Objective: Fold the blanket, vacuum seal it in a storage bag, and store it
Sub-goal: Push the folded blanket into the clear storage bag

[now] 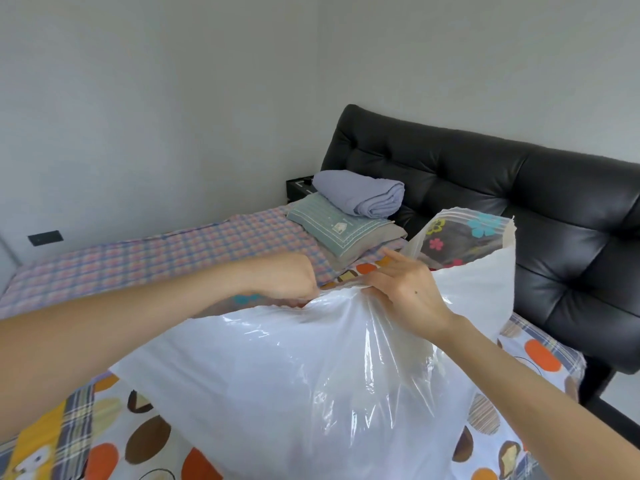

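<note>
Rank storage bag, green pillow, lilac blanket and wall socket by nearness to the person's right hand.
1. storage bag, held by the right hand.
2. green pillow, just beyond on the bed.
3. lilac blanket, atop that pillow.
4. wall socket, far off to the left.

Both hands, left hand (287,278) and right hand (405,289), are gripping the storage bag (294,375) mouth over the bed (138,261); the flowered blanket (464,240) is showing inside.

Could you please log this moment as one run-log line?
storage bag: on bed, blanket inside | left hand: grips bag's top edge | right hand: pinches top edge | step: probably sealing, unfinished
</note>
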The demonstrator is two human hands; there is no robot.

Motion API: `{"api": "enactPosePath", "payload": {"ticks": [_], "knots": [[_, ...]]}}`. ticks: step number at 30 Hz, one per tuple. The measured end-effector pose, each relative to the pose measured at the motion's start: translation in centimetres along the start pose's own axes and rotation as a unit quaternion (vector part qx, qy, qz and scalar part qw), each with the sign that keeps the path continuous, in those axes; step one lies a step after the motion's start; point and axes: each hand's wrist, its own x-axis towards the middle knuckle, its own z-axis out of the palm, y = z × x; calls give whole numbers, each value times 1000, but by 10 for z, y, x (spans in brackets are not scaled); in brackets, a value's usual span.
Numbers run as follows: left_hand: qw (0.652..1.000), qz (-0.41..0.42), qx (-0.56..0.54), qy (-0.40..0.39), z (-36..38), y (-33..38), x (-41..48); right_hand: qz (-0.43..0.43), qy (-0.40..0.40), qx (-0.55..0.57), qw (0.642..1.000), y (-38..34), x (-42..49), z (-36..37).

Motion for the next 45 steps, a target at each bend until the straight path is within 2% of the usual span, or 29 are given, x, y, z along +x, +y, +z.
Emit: {"api": "enactPosePath", "payload": {"ticks": [2,6,12,14,15,17,18,19,20,21,23,25,28,30,34,38,45], "knots": [[1000,-27,1,12,2,3,-3,13,12,11,1000,-5,3,-1],[989,31,132,54,10,7,-1,48,36,39,997,-13,6,-2],[980,70,157,97,13,8,3,93,29,55,994,-16,6,-4],[979,74,170,86,10,10,2,89,-29,29,995,-12,11,-15],[977,81,181,80,8,11,1,77,-91,15,993,-5,16,-21],[969,94,217,69,5,15,1,63,-258,-18,964,7,27,-34],[964,97,239,65,4,17,2,53,-316,-18,947,14,31,-35],[959,98,257,64,2,18,5,48,-336,-5,941,18,33,-34],[955,97,272,66,-1,18,8,35,-303,-5,952,22,34,-27],[951,95,285,72,-6,17,13,25,-231,-23,972,23,34,-17],[946,77,303,91,-23,10,26,54,-146,-69,985,29,37,7],[945,40,306,111,-44,-3,48,92,-108,-60,988,40,58,29],[937,-37,322,131,-78,-25,96,105,-48,-93,989,66,118,52],[932,-83,315,160,-110,-35,129,116,-33,-94,988,94,165,65],[909,-128,273,286,-200,-39,177,105,-21,-124,986,153,265,56],[871,-116,310,362,-269,-31,207,168,-4,-137,976,198,328,40],[805,-100,373,450,-329,-22,205,187,87,-130,970,213,372,7]]}}
